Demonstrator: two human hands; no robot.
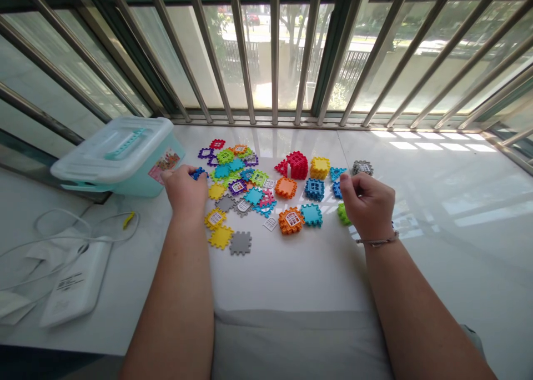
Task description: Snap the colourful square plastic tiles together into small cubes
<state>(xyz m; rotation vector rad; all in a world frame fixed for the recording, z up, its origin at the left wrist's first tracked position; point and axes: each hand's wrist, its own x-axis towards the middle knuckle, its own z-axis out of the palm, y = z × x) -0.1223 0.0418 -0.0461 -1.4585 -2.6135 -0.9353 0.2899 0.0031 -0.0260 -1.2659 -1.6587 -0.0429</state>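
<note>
At the left edge of the pile, my left hand is closed with a dark blue interlocking tile at its fingertips. My right hand is curled over the right side of the stacks; its inner fingers are hidden, so what it holds, if anything, does not show. Partly behind it are a green tile, a blue tile and a light blue triangle piece. A grey stack stands just beyond. Between my hands are a red stack, a yellow stack, a blue stack and an orange stack.
Mixed loose tiles, such as a grey tile and a yellow tile, lie on the white surface. A lidded teal box stands at left, with a white power bank and cable before it. Metal bars line the window.
</note>
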